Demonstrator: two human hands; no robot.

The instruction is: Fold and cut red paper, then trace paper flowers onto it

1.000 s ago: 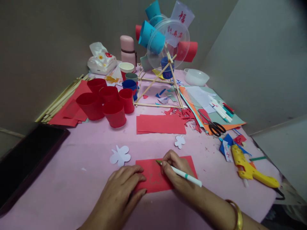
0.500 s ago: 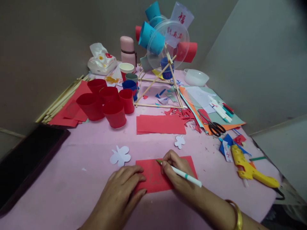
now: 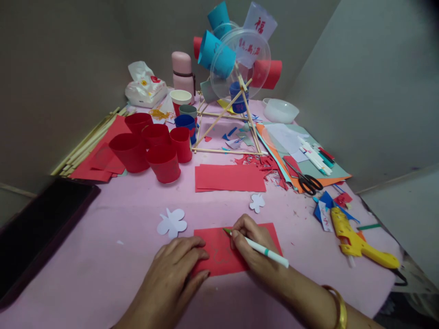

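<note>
A red paper strip (image 3: pixel 219 265) lies flat on the table in front of me, with a faint curvy outline drawn on it. My right hand (image 3: pixel 252 242) grips a white felt-tip pen (image 3: pixel 267 254), its green tip at the strip's upper part. Fingers stretched out, my left hand (image 3: pixel 178 269) rests on the strip's left end. A white butterfly cutout (image 3: pixel 172 223) lies just beyond my left hand, and a smaller white cutout (image 3: pixel 257 203) lies beyond my right. Farther back is a stack of red strips (image 3: pixel 229 178).
Several red paper cups (image 3: pixel 163 163) stand at back left, near a black tray-like object (image 3: pixel 44 228). A stick frame (image 3: pixel 228 151) carries a wheel with coloured cups. Scissors (image 3: pixel 308 183), pens (image 3: pixel 315 157) and a yellow glue gun (image 3: pixel 356 244) lie on the right.
</note>
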